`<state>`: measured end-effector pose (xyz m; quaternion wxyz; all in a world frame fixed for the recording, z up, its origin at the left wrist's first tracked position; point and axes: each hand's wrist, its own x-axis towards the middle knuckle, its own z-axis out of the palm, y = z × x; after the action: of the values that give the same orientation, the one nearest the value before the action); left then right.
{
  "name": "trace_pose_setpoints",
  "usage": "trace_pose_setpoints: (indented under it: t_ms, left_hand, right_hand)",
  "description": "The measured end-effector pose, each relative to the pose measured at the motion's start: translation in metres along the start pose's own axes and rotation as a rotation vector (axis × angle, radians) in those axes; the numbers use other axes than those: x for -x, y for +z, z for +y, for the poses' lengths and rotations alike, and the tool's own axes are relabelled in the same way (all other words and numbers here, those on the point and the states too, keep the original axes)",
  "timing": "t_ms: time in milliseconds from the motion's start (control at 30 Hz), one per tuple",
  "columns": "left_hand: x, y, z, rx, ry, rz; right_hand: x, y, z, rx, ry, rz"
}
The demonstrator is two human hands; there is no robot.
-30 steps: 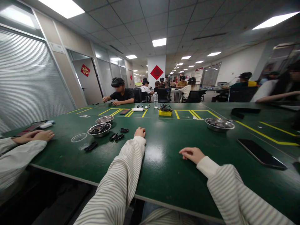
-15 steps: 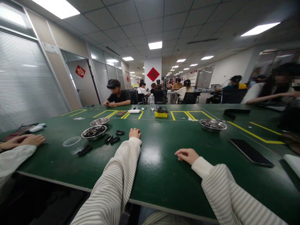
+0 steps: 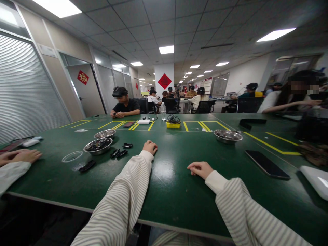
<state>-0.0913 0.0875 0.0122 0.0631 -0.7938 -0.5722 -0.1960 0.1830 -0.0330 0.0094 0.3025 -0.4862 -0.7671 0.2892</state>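
left hand (image 3: 150,147) slid slightly away from the black parts (image 3: 122,153) beside the steel bowl (image 3: 99,152); fingers bent, can't tell their grip. right hand (image 3: 200,168) has fingers loosely curled around nothing, both probably just propped on the table (image 3: 176,194) for support.

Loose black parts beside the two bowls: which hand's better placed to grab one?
Left, I'd say: the left hand is nearer the loose black parts. The right hand is farther off, toward the phone.
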Motion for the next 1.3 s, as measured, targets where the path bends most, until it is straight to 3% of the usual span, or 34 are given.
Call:
trace_pose_setpoints:
  t_ms: [100,333,433,533,633,700,767,833,900,1300]
  left_hand:
    - [0.011,0.003,0.025,0.043,0.215,0.023]
    - [0.052,0.007,0.107,0.265,0.629,-0.04]
    - [0.057,0.004,0.12,0.318,0.704,-0.057]
    - [0.044,0.001,0.1,0.277,0.547,0.024]
    - [0.027,-0.003,0.051,0.119,0.16,0.147]
    - [0.02,-0.005,0.014,0.04,-0.143,0.168]
    - [0.017,-0.004,-0.014,0.026,-0.255,0.157]
    - [0.016,-0.002,-0.03,0.036,-0.284,0.122]
    - [0.015,0.001,-0.034,0.047,-0.267,0.085]
    - [0.014,0.008,0.002,0.102,0.025,-0.081]
  right_hand:
    - [-0.001,0.0,0.002,-0.003,-0.002,0.038]
    - [-0.002,-0.007,0.005,0.197,-0.033,0.167]
    - [-0.002,-0.007,0.009,0.299,-0.154,0.139]
    - [-0.003,-0.006,0.013,0.363,-0.231,0.091]
    - [-0.003,-0.006,0.013,0.39,-0.238,0.063]
    - [-0.002,-0.005,0.012,0.395,-0.234,0.053]
    - [-0.002,-0.006,0.011,0.395,-0.235,0.041]
    - [-0.002,-0.006,0.01,0.393,-0.237,0.032]
    - [-0.002,-0.006,0.009,0.39,-0.233,0.025]
    - [0.0,-0.006,0.008,0.388,-0.277,0.027]
